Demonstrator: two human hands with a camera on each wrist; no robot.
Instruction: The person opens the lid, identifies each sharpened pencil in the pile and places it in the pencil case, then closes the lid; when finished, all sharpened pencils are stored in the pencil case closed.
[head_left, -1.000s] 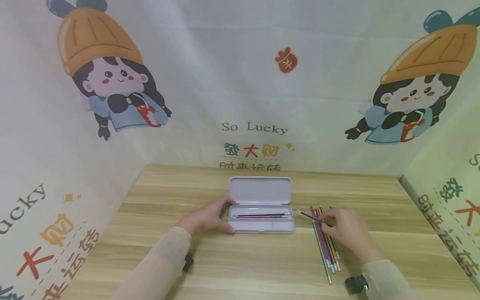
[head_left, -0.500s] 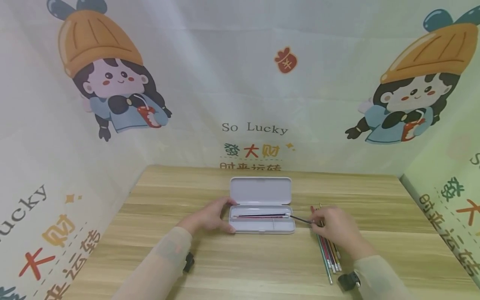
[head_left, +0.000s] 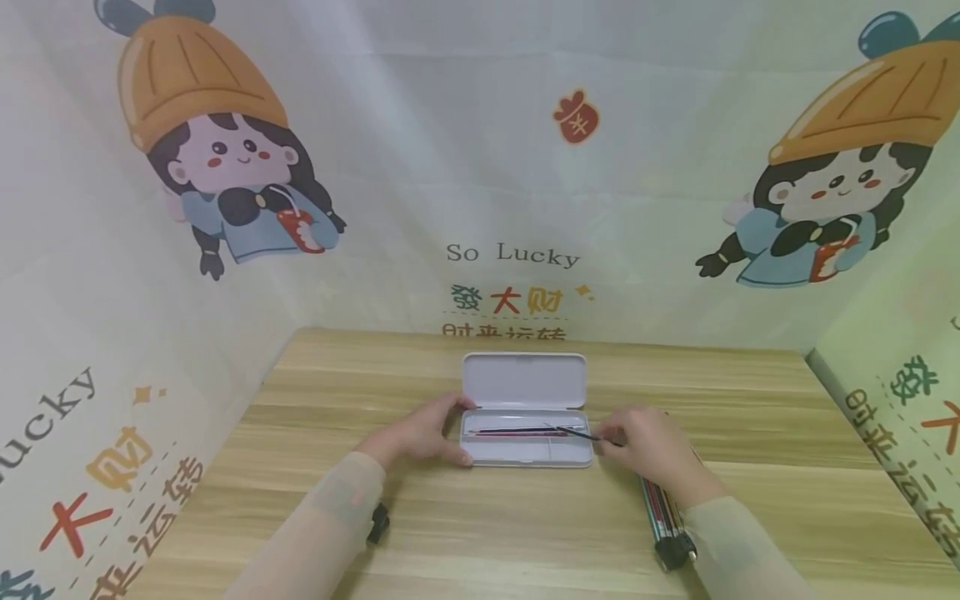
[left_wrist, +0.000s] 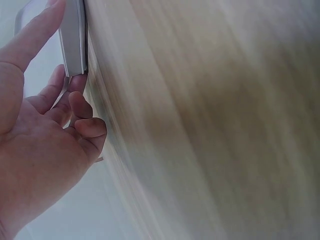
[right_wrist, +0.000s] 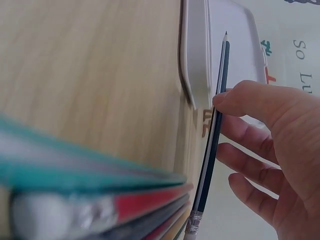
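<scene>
A: From the head view, what does each hand have?

B: The left hand (head_left: 420,435) clasps the left end of the open white pencil case (head_left: 525,450), thumb at the near edge, fingers at the far edge. The right hand (head_left: 651,446) has a pinching grip on a dark pencil (head_left: 576,432), fingertips closed round its back part. The pencil slants out to the left of that grip, its tip over the right end of the case tray.

A: Anything already in the case?

B: A few pencils lie along the far side of the tray (head_left: 517,431). The lid (head_left: 523,380) stands open behind it. Under and behind the right hand a bundle of coloured pencils (head_left: 663,510) lies on the table (head_left: 787,500).

A: And the left wrist view?

B: The left hand (left_wrist: 45,135) shows its thumb stretched along one face of the pencil case (left_wrist: 74,40), the fingers curled below its corner. The table (left_wrist: 215,125) is blurred.

A: The right wrist view?

B: The right hand (right_wrist: 270,150) pinches the pencil (right_wrist: 215,135) between thumb and fingers near the middle; the sharpened tip reaches past the grip over the pencil case (right_wrist: 197,65). The coloured pencils (right_wrist: 100,200) sit blurred, close to the lens.
</scene>
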